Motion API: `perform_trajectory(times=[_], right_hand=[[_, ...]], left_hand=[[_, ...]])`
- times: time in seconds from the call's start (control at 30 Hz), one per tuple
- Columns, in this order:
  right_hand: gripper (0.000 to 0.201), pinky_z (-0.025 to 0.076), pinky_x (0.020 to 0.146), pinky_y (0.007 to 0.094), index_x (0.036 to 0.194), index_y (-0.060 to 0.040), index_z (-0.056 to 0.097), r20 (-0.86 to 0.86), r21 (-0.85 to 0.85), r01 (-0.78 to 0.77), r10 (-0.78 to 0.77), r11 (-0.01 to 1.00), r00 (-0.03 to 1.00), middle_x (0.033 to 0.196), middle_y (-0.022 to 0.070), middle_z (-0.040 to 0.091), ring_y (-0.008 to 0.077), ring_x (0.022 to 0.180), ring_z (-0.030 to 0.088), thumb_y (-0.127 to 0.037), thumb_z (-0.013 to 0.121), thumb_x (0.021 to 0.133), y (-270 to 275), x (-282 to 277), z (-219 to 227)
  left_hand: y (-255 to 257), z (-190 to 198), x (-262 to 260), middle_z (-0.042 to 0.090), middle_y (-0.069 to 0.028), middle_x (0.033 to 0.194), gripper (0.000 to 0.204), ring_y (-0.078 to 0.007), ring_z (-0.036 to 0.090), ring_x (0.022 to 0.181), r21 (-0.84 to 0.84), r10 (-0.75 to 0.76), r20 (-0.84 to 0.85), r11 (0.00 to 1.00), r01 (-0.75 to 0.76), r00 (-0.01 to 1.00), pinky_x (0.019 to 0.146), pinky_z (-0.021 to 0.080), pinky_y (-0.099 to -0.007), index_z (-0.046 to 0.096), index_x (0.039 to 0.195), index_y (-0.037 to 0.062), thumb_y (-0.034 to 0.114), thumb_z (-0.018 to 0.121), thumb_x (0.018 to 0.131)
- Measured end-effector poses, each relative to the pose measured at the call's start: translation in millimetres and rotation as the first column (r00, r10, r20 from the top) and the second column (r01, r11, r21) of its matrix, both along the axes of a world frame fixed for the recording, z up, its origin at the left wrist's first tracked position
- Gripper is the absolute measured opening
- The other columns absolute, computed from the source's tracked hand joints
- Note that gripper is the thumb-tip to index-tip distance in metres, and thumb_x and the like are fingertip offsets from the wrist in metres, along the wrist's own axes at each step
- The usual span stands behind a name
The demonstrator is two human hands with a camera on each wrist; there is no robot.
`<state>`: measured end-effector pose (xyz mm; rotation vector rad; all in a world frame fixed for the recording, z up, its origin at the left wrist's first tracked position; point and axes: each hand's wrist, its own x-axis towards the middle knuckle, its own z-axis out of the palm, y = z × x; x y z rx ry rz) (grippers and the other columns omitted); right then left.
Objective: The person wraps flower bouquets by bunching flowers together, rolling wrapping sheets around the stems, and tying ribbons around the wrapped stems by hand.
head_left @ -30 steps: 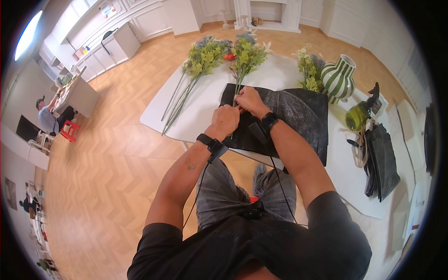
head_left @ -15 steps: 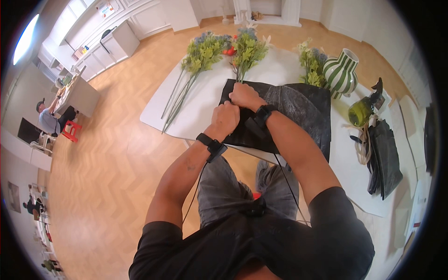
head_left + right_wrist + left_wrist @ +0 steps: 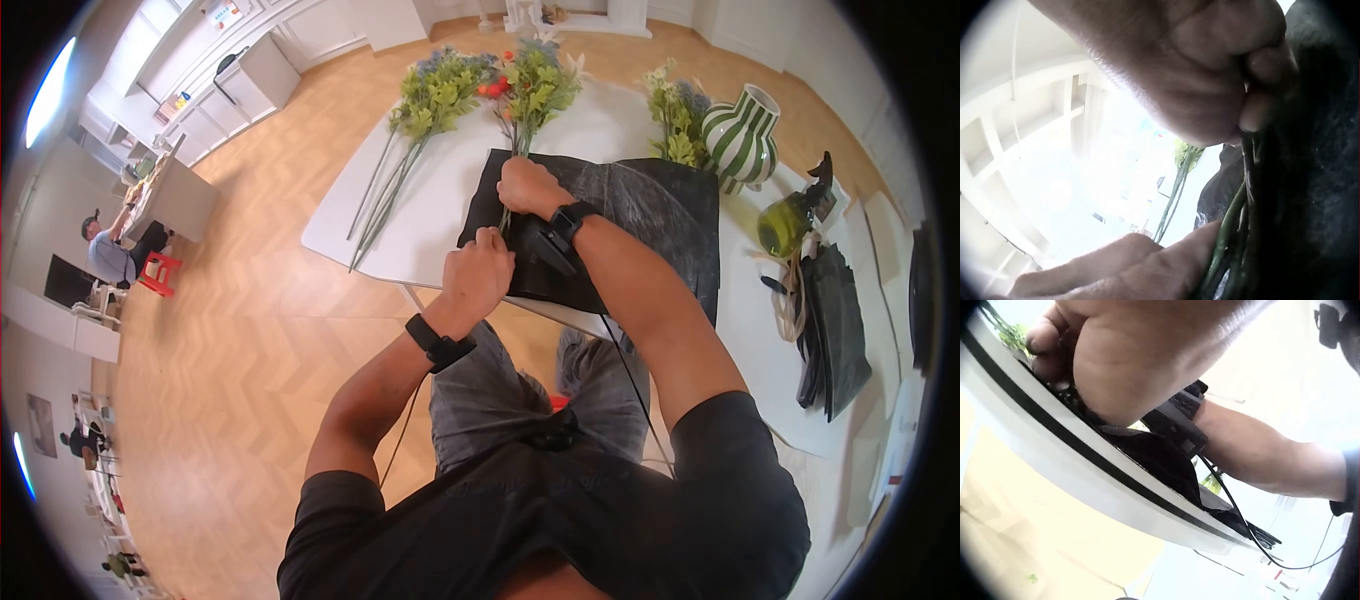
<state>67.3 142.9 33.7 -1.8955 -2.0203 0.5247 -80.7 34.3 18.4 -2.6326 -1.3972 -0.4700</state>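
A bunch of artificial flowers (image 3: 538, 95), with green leaves and red berries, lies over the far edge of a black wrapping sheet (image 3: 650, 215). My right hand (image 3: 532, 187) grips its stems just below the leaves. Lower down, my left hand (image 3: 478, 272) has its fingers curled at the stems' lower part. In the right wrist view, fingertips (image 3: 1200, 240) of the left hand press against the green stems (image 3: 1235, 219) from the side, while the right hand (image 3: 1210, 81) pinches them above. The left wrist view shows the left hand (image 3: 1129, 369) close over the table's edge.
Another flower bunch (image 3: 435, 105) lies to the left on the white table (image 3: 340, 215). At the right are a third bunch (image 3: 680, 120), a green-striped vase (image 3: 742, 138), a green glass vase (image 3: 780, 228) and folded black sheets (image 3: 835, 320). A person (image 3: 108, 248) sits far left.
My right hand has moved up the stems toward the leaves and closed round them. The left hand has shifted slightly down and away from it, so the gap between the hands has grown.
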Motion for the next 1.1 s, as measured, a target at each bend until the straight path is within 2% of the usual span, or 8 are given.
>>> perform_trajectory(times=[0.3,0.4,0.47,0.53,0.73,0.83,0.93,1.1], right_hand=[[0.027,0.053,0.083,0.0517,0.097,0.0122,0.062,0.107,0.138,-0.09,0.076,0.986,0.991,0.1,0.0279,0.066,0.0431,0.096,0.067,-0.009,0.057,0.081,-7,-3,-4],[0.024,0.053,0.081,0.0517,0.095,0.0107,0.061,0.08,0.186,-0.074,0.06,0.98,0.995,0.1,0.0282,0.065,0.0432,0.093,0.067,-0.008,0.056,0.081,-14,-4,-5],[0.023,0.053,0.081,0.0518,0.094,0.0103,0.061,0.083,0.204,-0.06,0.044,0.977,0.996,0.1,0.0278,0.065,0.0431,0.093,0.067,-0.008,0.055,0.082,-16,-5,-6],[0.022,0.053,0.081,0.0518,0.094,0.0099,0.061,0.078,0.217,-0.043,0.027,0.975,0.997,0.1,0.0273,0.065,0.0429,0.094,0.067,-0.007,0.055,0.082,-19,-6,-6],[0.023,0.053,0.081,0.0518,0.097,0.0084,0.061,0.081,0.214,-0.036,0.019,0.976,0.997,0.104,0.0235,0.064,0.0423,0.096,0.067,-0.009,0.056,0.084,-20,-5,-7],[0.024,0.053,0.082,0.0514,0.099,0.008,0.061,0.065,0.206,-0.009,-0.005,0.978,0.998,0.106,0.0232,0.064,0.0422,0.097,0.067,-0.009,0.058,0.083,-23,-6,-7],[0.027,0.053,0.082,0.0513,0.099,0.0079,0.06,0.043,0.207,-0.009,0.0,0.978,0.999,0.106,0.0233,0.064,0.0423,0.097,0.066,-0.013,0.063,0.082,-22,-5,-9],[0.033,0.053,0.083,0.0507,0.101,0.0069,0.06,-0.025,0.211,0.029,-0.024,0.977,0.999,0.107,0.0248,0.064,0.0425,0.098,0.066,-0.019,0.068,0.082,-18,-4,-16]], left_hand=[[3,-2,-1,0.061,-0.0139,0.086,0.037,-0.0277,0.068,0.068,0.036,-0.019,-0.152,0.999,0.025,0.988,0.053,0.054,-0.0383,0.061,0.107,-0.0072,0.026,0.059,0.09],[6,10,-12,0.064,-0.0176,0.085,0.032,-0.0352,0.067,0.069,-0.063,-0.017,-0.023,0.998,0.015,1.0,0.061,0.054,-0.0438,0.066,0.102,-0.0033,0.026,0.057,0.092],[25,20,-23,0.066,-0.0216,0.083,0.027,-0.0426,0.064,0.074,-0.244,0.017,0.217,0.969,0.037,0.976,0.069,0.052,-0.0489,0.069,0.094,0.0018,0.025,0.055,0.093],[54,16,-35,0.065,-0.0245,0.08,0.028,-0.0441,0.063,0.077,-0.116,0.074,0.347,0.993,-0.036,0.935,0.071,0.051,-0.0501,0.07,0.085,0.0016,0.024,0.055,0.093],[105,39,-23,0.068,-0.0293,0.089,0.042,-0.0439,0.067,0.088,-0.434,0.25,0.035,0.876,-0.21,0.968,0.082,0.053,-0.0488,0.067,0.086,-0.0079,0.034,0.064,0.086],[112,38,-11,0.068,-0.0297,0.082,0.047,-0.0418,0.069,0.082,-0.525,0.223,0.05,0.835,-0.164,0.973,0.082,0.054,-0.0454,0.066,0.086,-0.0117,0.035,0.068,0.083],[113,43,-6,0.066,-0.0253,0.067,0.038,-0.0341,0.069,0.064,-0.513,0.24,0.013,0.835,-0.199,0.971,0.065,0.054,-0.0421,0.067,0.072,-0.0091,0.028,0.069,0.082],[121,43,-4,0.062,-0.0177,0.064,0.033,-0.0241,0.061,0.057,-0.761,0.346,0.091,0.629,-0.159,0.934,0.049,0.045,-0.0395,0.066,0.075,-0.0073,0.024,0.069,0.083]])
